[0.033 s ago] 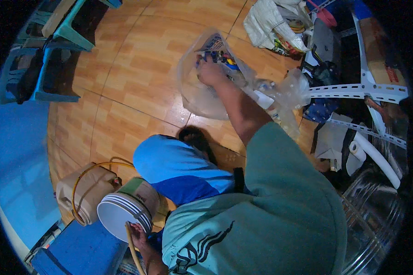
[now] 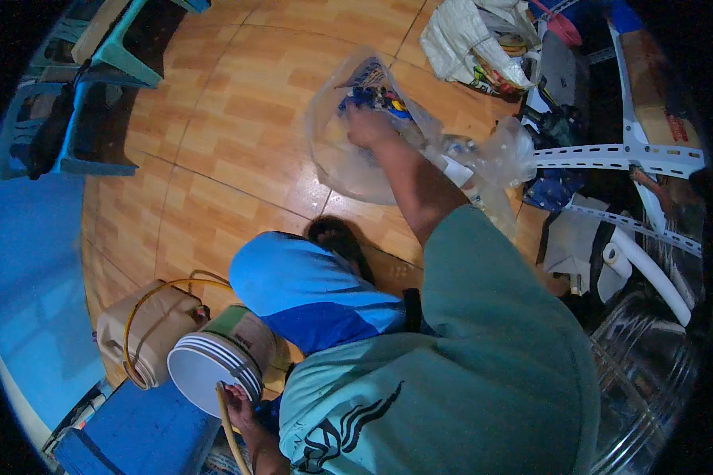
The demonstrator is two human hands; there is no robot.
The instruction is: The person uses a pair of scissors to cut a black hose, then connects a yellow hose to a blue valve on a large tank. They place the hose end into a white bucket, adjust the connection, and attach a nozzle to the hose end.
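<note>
Bag (image 2: pixel 348 150): clear plastic, on floor (image 2: pixel 230 134) ahead, small parts inside; thin, floppy, light, likely slippery; best gripped at rim. Right hand (image 2: pixel 366 125) reaching inside, grip unclear. Left hand (image 2: pixel 238 400) closed on hose (image 2: pixel 228 427) by bucket (image 2: pixel 214 366).

Right hand (image 2: pixel 366 125) fingers hidden inside clear plastic bag (image 2: pixel 348 162) (contents blurred).
</note>
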